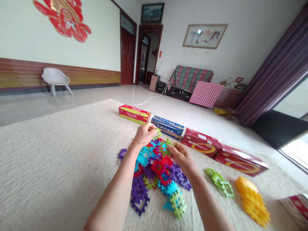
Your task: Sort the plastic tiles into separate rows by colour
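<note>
My left hand (pixel 144 134) is closed on a small yellow-green interlocking plastic piece (pixel 157 133), above the far side of a mixed heap. My right hand (pixel 181 154) pinches a larger green interlocking plastic piece (pixel 165 146) by its right edge. Under both hands spreads the heap of notched pieces: purple ones (pixel 139 189), red ones (pixel 158 166), blue ones (pixel 142 157) and a few green ones (pixel 178 203). To the right lie a separate row of green pieces (pixel 220 183) and a stack of yellow pieces (pixel 252 200).
Along the far edge of the cream mat (pixel 79 166) stand a red-and-yellow box (pixel 134 114), a blue box (pixel 167 127) and two dark red boxes (pixel 201 142). Another box (pixel 295 208) is at the lower right. A white chair (pixel 55 78) stands by the left wall.
</note>
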Demonstrator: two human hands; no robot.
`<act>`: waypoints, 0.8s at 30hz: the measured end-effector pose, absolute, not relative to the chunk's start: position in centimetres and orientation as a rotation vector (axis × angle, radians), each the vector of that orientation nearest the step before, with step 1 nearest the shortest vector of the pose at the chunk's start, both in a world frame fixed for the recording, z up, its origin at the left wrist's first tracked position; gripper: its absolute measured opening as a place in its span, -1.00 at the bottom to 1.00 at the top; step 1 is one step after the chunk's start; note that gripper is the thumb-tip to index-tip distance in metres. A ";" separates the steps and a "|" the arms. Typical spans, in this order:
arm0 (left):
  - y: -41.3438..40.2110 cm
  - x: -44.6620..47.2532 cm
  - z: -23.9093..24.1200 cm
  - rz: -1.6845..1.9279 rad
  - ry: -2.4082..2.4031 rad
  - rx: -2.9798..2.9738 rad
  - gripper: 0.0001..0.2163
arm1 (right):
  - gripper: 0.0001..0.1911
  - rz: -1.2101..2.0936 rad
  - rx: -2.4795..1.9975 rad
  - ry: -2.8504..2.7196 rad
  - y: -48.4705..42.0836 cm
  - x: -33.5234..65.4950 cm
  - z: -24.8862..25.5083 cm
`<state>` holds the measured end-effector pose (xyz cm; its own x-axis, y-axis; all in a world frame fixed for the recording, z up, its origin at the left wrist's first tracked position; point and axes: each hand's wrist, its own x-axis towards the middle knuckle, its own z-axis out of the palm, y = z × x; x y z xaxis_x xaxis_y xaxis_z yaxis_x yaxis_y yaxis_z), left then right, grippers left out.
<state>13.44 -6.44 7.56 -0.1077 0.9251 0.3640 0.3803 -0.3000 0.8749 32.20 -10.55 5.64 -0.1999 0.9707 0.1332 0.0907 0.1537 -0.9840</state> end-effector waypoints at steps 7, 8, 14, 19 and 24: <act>-7.7 20.4 6.6 1.172 1.085 1.538 -0.87 | -0.58 1.119 -0.979 -1.218 -12.5 34.8 4.5; -8.2 21.4 6.6 1.146 1.056 1.477 -0.85 | -0.58 1.083 -0.976 -1.190 -12.8 35.2 4.3; -10.1 25.1 5.3 0.904 1.046 1.620 -0.75 | -0.45 0.783 -1.188 -1.143 -14.7 39.7 2.8; -8.2 22.4 5.0 0.960 1.199 1.756 -0.72 | -0.54 0.127 -1.593 -1.245 -15.7 46.3 2.2; -6.4 15.4 6.2 0.930 1.493 1.733 -0.73 | -0.56 0.062 -1.915 -1.406 -16.1 50.3 2.3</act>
<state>15.44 -6.36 6.17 0.0953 0.9910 0.0941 0.5218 -0.1303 0.8431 50.29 -16.09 2.32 0.3959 0.8389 0.3734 0.8025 -0.1184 -0.5848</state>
